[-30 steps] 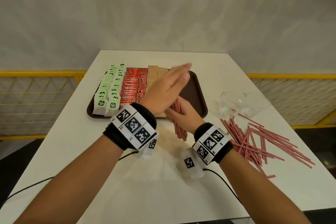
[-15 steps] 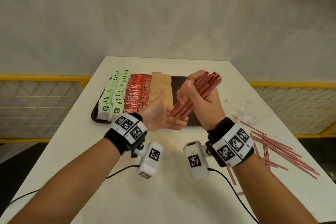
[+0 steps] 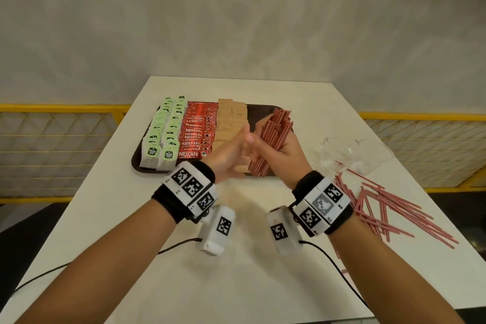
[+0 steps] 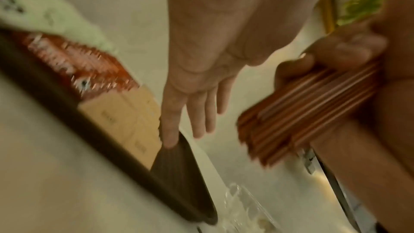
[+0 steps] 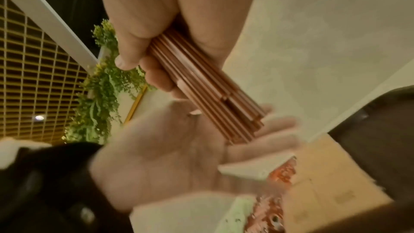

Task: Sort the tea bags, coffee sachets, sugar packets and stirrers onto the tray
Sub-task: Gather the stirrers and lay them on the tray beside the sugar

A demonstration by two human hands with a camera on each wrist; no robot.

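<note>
While the right hand (image 3: 285, 151) keeps its fingers and thumb curled round a thick bundle of red stirrers (image 3: 272, 139), the left hand (image 3: 231, 155) lies flat and open just beside it, fingers straight and holding nothing. The bundle is held aslant above the near right part of the brown tray (image 3: 259, 113), its upper ends pointing away from the person. In the right wrist view the open left palm (image 5: 179, 162) sits under the lower ends of the bundle (image 5: 201, 91); whether the ends touch the palm cannot be told through the blur. The left wrist view shows the straight fingers (image 4: 199, 112) reaching over the tray's dark bare part (image 4: 177, 174), with the gripped stirrers (image 4: 302, 121) to the right.

On the tray, from left to right, stand rows of green-tagged tea bags (image 3: 163, 134), red Nescafe coffee sachets (image 3: 197, 131) and tan sugar packets (image 3: 231, 118), each kind in its own band and the bands touching. The tray rests on a white table (image 3: 157, 258). To the right of the tray lies a clear plastic container (image 3: 352, 155), and nearer the person a loose scatter of stirrers (image 3: 386, 208) is spread across the table top, well apart from the tray. Black cables (image 3: 79, 265) trail from the wrist cameras over the near edge.
</note>
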